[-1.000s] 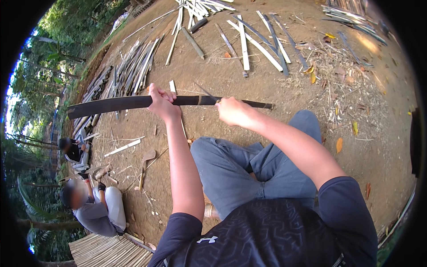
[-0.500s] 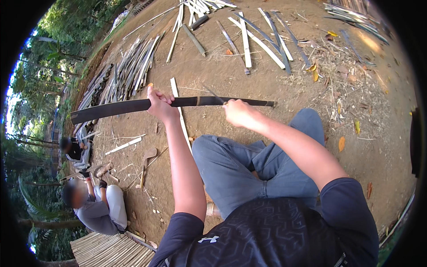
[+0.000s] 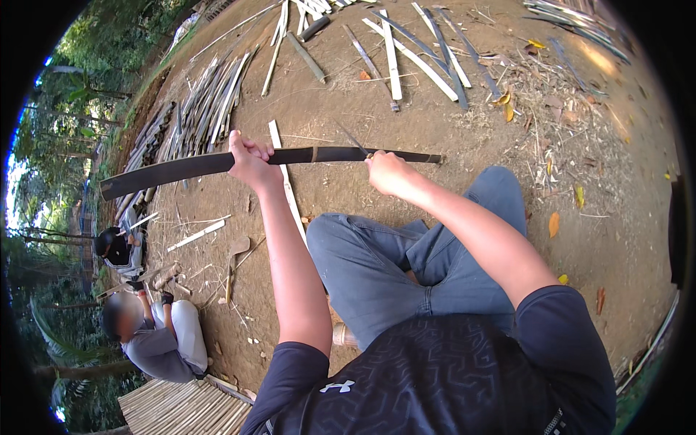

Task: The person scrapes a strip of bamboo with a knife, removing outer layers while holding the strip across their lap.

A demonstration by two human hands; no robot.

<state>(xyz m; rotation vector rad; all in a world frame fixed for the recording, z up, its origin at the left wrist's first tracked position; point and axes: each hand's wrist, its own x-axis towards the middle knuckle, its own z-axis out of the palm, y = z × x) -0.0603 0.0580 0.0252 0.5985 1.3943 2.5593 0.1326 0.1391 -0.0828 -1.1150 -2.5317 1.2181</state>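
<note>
One dark bamboo strip (image 3: 196,165) is held by two hands (image 3: 250,159). Two other people (image 3: 156,337) sit nearby. One woven bamboo mat (image 3: 181,409) lies beside them.

A long, dark, flat strip of split bamboo (image 3: 196,165) lies level across the scene above the bare dirt, gently bowed, with a pale node ring near its middle. A thin knife blade (image 3: 354,139) slants against its upper edge, toward the strip's narrower right end.

Black tee, blue-grey trousers, bare forearms
</note>
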